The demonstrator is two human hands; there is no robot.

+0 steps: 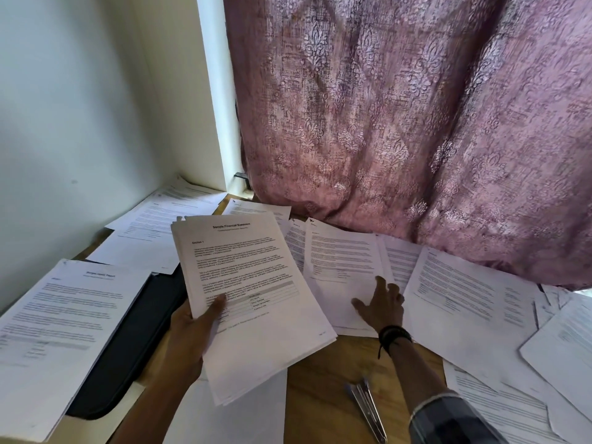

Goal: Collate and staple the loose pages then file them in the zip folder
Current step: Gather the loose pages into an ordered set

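Paper covers most of the wooden table [323, 373]: loose pages [474, 283] overlap in a fan along the foot of a mauve patterned curtain [416, 107] and run into the corner by the white wall [80, 107].

The left hand [189, 328] holds a stack [253, 283] of sheets lifted and tilted above the table. Its grip is closed on the stack's lower left edge, thumb on top across the printed table and fingers underneath. The top sheet is headed "Sample Financial Statement".

The right hand [381, 306] lies on one page [342, 251] of the fan, just right of the stack. Its grip is open, with the fingers spread and flat on the paper. A dark wristband [392, 334] circles the wrist, and a checked sleeve [448, 418] shows lower down.

At the left a black zip folder [128, 347] lies flat on the table, partly covered by a second bundle [57, 322] of printed sheets resting on its left side. A silvery stapler [366, 408] lies on bare wood near the front edge, between the two forearms, touched by neither hand.
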